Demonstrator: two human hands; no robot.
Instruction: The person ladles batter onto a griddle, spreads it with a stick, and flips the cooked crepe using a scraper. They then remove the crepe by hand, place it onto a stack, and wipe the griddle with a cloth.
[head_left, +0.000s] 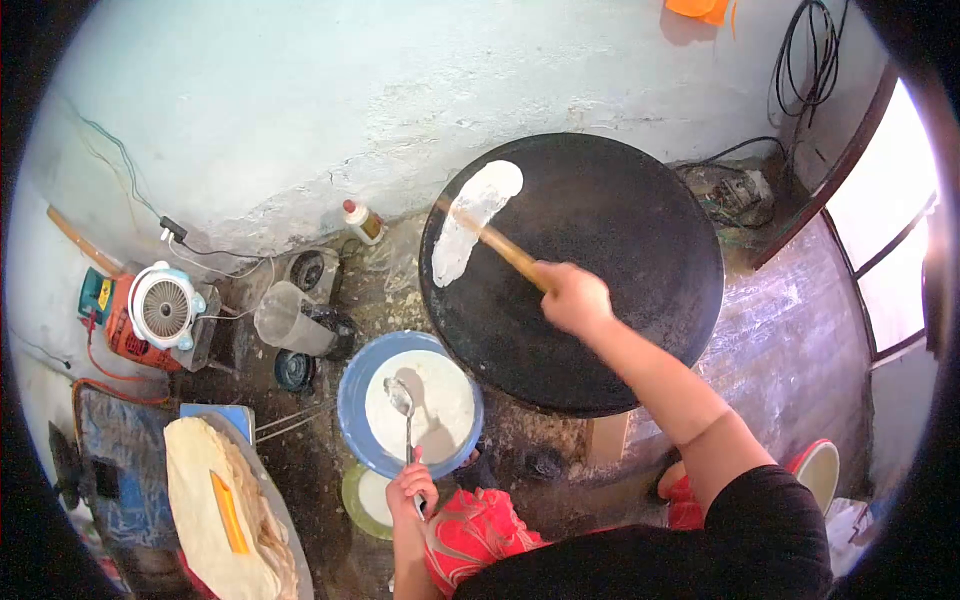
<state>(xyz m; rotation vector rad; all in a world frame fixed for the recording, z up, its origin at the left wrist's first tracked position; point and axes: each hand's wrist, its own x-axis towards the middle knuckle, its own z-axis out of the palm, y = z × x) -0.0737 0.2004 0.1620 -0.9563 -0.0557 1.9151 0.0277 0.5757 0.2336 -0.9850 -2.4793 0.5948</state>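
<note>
My right hand is closed round the handle of a wooden batter spreader. The spreader's far end lies over a streak of white batter on the left part of a large round black griddle. My left hand grips the handle of a metal ladle, whose bowl is coated in white and sits over a blue tub. White batter fills the tub's inside. Below the tub is a green bowl with white contents, partly hidden by my left hand.
To the left lies a stack of thin flatbreads with a yellow-orange tool on top. A small fan, a clear blender jug and a bottle stand near the wall. Black cable hangs at upper right.
</note>
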